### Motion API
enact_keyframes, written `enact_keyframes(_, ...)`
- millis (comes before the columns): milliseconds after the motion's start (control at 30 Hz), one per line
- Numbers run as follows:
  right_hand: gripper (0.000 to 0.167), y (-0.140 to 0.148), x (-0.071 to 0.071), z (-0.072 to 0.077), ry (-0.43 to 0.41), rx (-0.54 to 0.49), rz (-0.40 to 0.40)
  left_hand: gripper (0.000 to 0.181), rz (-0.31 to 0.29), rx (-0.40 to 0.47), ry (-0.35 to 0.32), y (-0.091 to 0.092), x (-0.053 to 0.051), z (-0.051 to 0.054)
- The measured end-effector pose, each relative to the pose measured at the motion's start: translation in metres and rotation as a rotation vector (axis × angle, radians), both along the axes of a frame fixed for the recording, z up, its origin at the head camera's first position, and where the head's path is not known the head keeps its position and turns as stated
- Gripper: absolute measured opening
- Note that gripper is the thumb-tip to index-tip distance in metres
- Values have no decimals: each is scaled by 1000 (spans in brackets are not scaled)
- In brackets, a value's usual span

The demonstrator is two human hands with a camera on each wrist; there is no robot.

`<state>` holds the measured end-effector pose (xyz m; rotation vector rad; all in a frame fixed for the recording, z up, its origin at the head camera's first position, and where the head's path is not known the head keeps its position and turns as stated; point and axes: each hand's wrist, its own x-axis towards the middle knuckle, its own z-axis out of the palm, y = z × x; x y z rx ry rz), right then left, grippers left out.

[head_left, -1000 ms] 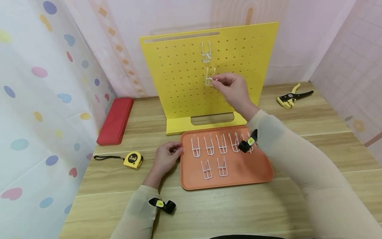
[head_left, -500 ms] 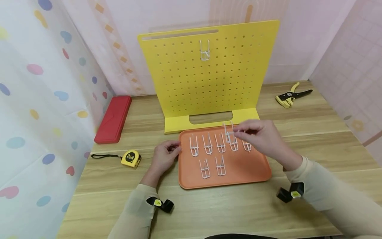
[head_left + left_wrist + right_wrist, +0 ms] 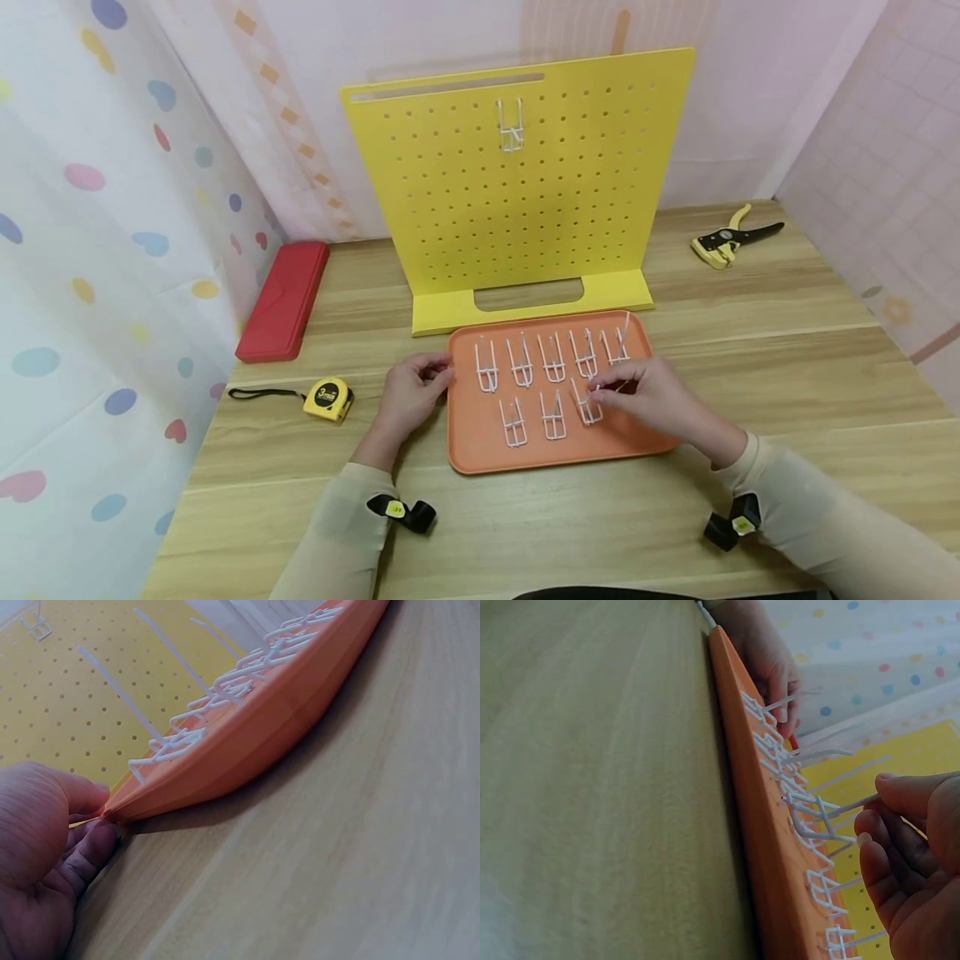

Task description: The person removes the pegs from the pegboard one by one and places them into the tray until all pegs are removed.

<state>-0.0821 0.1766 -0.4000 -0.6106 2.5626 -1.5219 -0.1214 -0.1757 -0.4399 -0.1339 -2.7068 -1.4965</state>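
Note:
My right hand (image 3: 660,402) pinches a white wire pegboard hook (image 3: 582,403) by its prong between thumb and fingers. This hook is low over the orange tray (image 3: 480,454), at the right of the front row; whether it touches the tray is unclear. In the right wrist view the held hook (image 3: 819,815) tilts from the fingertips. My left hand (image 3: 412,396) grips the tray's left edge, and the left wrist view shows thumb and finger on its rim (image 3: 124,801). Several similar hooks (image 3: 553,367) lie in two rows on the tray.
Behind the tray stands a yellow pegboard (image 3: 442,192) with one white hook (image 3: 512,133) hanging near its top. A red case (image 3: 283,300) and a yellow tape measure (image 3: 328,398) lie left. Yellow-and-black wire strippers (image 3: 731,237) lie at the back right.
My right hand has brought the hook away from the middle of the pegboard, down to the tray's front row. The left hand has stayed at the tray's edge.

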Motion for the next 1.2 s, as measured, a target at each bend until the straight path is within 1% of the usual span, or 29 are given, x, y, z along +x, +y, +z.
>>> enact_keyframes(133,7,-1,0,-5,-2,8,-1,23,-4,-2,5,0,0,0)
enact_keyframes(267,9,-2,1,-9,-38,10,-9,23,-8,-6,4,0,0,0)
enact_keyframes(433,11,-3,2,-9,-69,26,-17,23,-12,0,7,-1,0,0)
enact_keyframes(600,14,-2,1,-9,-70,32,-12,22,-12,1,8,-2,-1,0)
enact_keyframes(700,15,0,0,-3,-34,41,-16,23,-12,-5,6,-1,-1,0)
enact_keyframes(767,16,0,-5,8,8,49,-24,23,-8,-5,5,-1,-1,-1)
enact_keyframes(800,15,0,-8,16,37,50,-29,23,-6,-2,6,-1,-1,-1)
enact_keyframes(867,14,-2,-17,36,87,55,-47,23,-5,1,7,-2,-1,0)
enact_keyframes(933,15,-5,-28,60,111,54,-62,22,-4,8,5,-2,-1,1)
enact_keyframes(1067,19,-18,-60,105,183,20,-94,22,-8,13,6,-2,0,1)
enact_keyframes(1133,22,-26,-79,122,204,-25,-122,22,-10,12,8,-1,-1,1)
enact_keyframes(1200,25,-35,-98,137,212,-64,-159,22,-15,12,8,-1,-1,0)
